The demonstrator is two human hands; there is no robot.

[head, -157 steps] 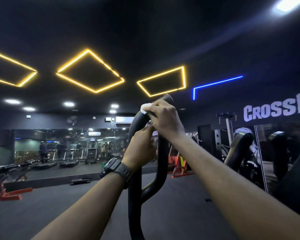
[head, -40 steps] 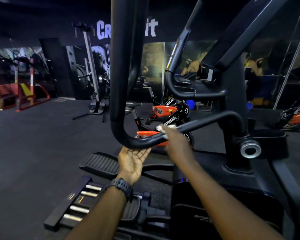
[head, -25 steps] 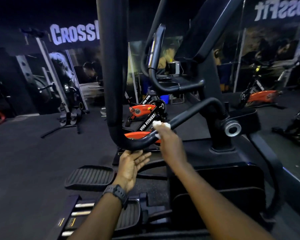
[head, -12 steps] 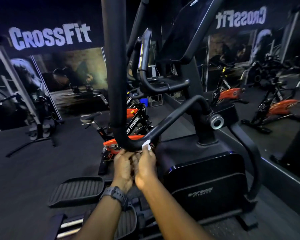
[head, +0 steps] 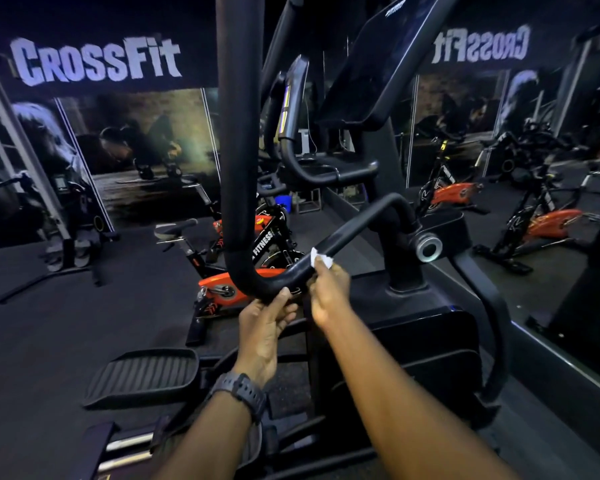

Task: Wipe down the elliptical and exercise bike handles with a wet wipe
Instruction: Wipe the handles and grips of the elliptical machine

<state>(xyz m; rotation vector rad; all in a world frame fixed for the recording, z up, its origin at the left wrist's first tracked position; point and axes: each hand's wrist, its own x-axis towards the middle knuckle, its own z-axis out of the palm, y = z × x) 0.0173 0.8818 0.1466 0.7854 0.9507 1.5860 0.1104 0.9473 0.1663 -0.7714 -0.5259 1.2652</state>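
Observation:
The elliptical's black handle bar drops straight down in front of me, bends at the bottom and runs up right to a silver pivot. My right hand pinches a small white wet wipe against the slanted part of the bar, just past the bend. My left hand, with a black watch on the wrist, touches the underside of the bend with its fingertips.
The elliptical's console and inner fixed handles rise behind the bar. A foot pedal lies at lower left. Orange exercise bikes stand beyond. A wall mirror on the right reflects more bikes.
My right hand has slid the wipe a little up the slanted bar. My left hand has dropped slightly and opened under the bend. The view has shifted slightly.

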